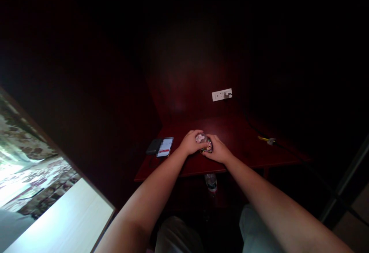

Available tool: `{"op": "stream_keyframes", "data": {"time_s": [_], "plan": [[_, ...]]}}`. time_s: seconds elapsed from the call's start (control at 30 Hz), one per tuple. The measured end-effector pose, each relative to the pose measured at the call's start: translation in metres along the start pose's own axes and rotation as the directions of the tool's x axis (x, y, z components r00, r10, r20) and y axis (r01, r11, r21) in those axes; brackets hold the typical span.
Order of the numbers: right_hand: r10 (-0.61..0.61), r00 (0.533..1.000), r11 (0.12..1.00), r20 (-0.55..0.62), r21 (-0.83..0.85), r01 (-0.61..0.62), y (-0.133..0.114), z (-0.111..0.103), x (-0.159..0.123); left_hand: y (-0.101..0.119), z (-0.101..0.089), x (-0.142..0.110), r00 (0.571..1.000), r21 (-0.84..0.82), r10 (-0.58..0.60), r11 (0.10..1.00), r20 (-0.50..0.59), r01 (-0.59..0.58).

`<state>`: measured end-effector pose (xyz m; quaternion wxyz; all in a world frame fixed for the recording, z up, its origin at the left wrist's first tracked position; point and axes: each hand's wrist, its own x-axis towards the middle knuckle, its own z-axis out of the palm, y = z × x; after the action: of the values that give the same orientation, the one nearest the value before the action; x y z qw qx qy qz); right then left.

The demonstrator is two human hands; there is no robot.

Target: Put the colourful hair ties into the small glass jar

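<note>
Both hands meet over the dark red desk, close to its front edge. My left hand (192, 143) is wrapped round a small clear round container (201, 138) with pale pink pieces showing in it. My right hand (217, 148) closes on the right side of the same spot, round a small multicoloured bundle (208, 146) of pink, black and yellow. Whether the bundle sits inside the container or against it, I cannot tell. Fingers hide much of both.
Left of my hands lie a lit phone (165, 147) and a dark flat case (153, 146). A white socket strip (221, 95) with a plug is on the back wall. A black cable (291, 153) with a yellow tie crosses the right side. Below the desk edge stands a clear bottle (211, 183).
</note>
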<state>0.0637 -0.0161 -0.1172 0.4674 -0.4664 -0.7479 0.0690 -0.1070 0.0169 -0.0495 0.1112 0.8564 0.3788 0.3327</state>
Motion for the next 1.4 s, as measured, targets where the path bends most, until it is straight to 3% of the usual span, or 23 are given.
{"op": "stream_keyframes", "data": {"time_s": [0.13,0.5,0.73,0.93,1.2,1.4], "plan": [[-0.001,1.0,1.0,-0.008,0.009,0.001,0.001,0.001,0.0,0.005,-0.001,0.008,0.996,0.042,-0.036,0.999,0.078,0.033],[0.0,1.0,1.0,-0.005,0.021,0.0,0.002,0.003,0.0,0.003,0.002,0.007,0.996,-0.019,-0.067,0.997,0.057,0.068],[0.014,1.0,1.0,-0.014,0.022,-0.014,0.003,0.004,0.0,0.005,0.002,0.01,0.994,0.037,-0.032,0.999,0.1,0.028],[0.017,1.0,0.998,0.002,0.055,-0.017,0.002,0.003,0.001,-0.003,0.01,0.001,0.999,-0.064,-0.033,0.997,0.001,0.033],[0.023,0.999,0.998,0.043,0.053,-0.025,0.0,0.001,0.0,-0.018,0.041,-0.017,0.98,-0.327,-0.14,0.941,-0.143,0.086],[-0.017,1.0,1.0,0.027,0.009,0.017,0.004,0.002,0.001,-0.016,0.049,-0.029,0.95,-0.245,-0.068,0.97,-0.304,-0.009]]}}
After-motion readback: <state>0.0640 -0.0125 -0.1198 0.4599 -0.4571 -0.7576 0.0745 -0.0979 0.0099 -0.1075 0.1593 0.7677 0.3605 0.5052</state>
